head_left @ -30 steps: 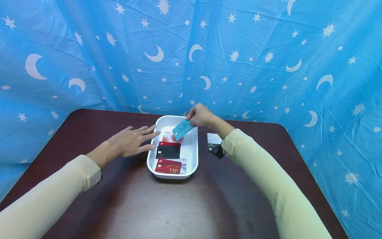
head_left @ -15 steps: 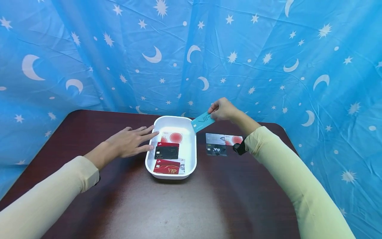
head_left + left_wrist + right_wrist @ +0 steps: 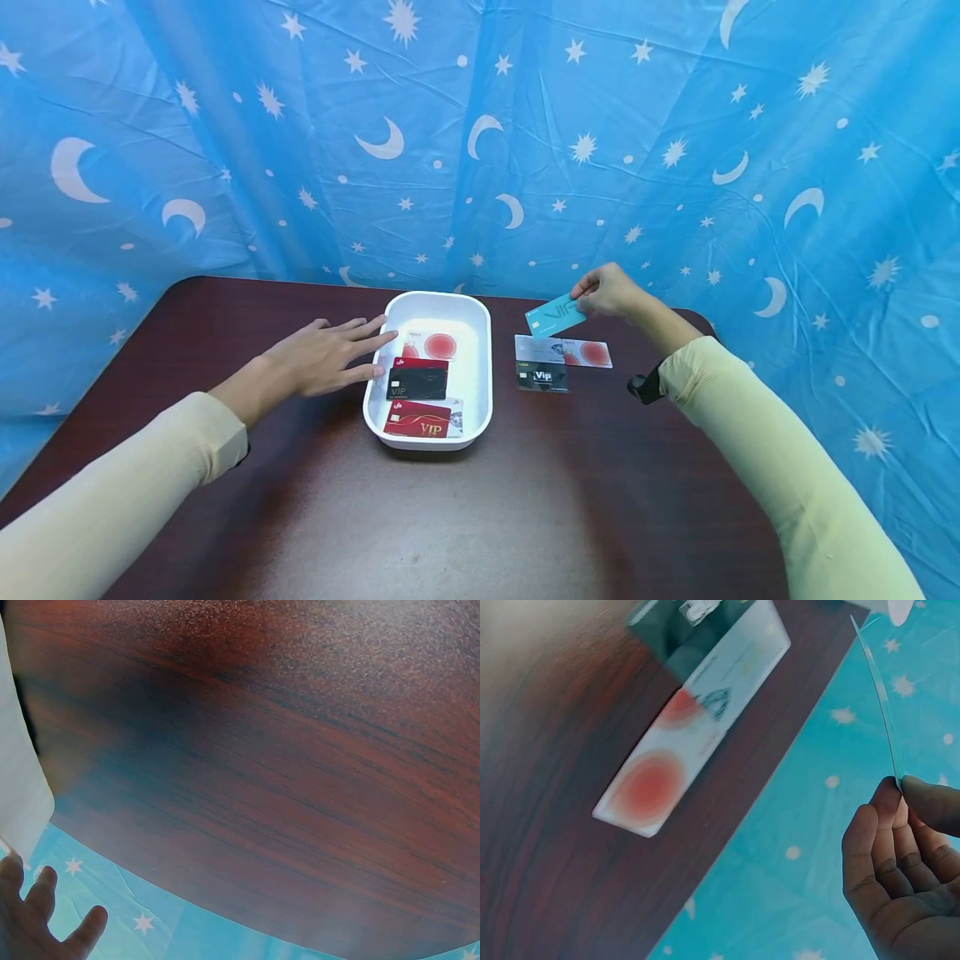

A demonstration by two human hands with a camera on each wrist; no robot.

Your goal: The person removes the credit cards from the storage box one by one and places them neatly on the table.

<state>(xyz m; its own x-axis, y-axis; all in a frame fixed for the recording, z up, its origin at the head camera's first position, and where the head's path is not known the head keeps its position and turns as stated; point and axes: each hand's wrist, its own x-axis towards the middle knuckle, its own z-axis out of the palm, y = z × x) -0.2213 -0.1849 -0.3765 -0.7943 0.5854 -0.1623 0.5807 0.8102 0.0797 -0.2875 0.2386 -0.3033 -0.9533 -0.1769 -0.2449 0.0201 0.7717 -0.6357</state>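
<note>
My right hand [image 3: 613, 292] pinches a teal VIP card [image 3: 553, 317] by its corner, above the table's back right part. In the right wrist view the card [image 3: 881, 690] stands nearly edge-on between thumb and fingertips. Below it lie a silver-white card [image 3: 536, 347], a black Vip card [image 3: 542, 378] and a white card with red circles [image 3: 595, 353], side by side. My left hand [image 3: 322, 357] has its fingers spread, with the tips at the left rim of a white tray [image 3: 484, 367]. The tray holds a red-circle card [image 3: 439, 345], a black VIP card [image 3: 417, 383] and a red VIP card [image 3: 416, 420].
Another red card [image 3: 441, 363] shows under the black one in the tray, and a whitish card [image 3: 457, 414] behind the red VIP card. The dark wooden table [image 3: 465, 525] has rounded corners. A blue star-and-moon curtain [image 3: 480, 167] hangs behind it.
My right hand has carried the teal card from above the tray to the right, over the cards on the table, and slightly lower. The left hand stays at the tray's rim.
</note>
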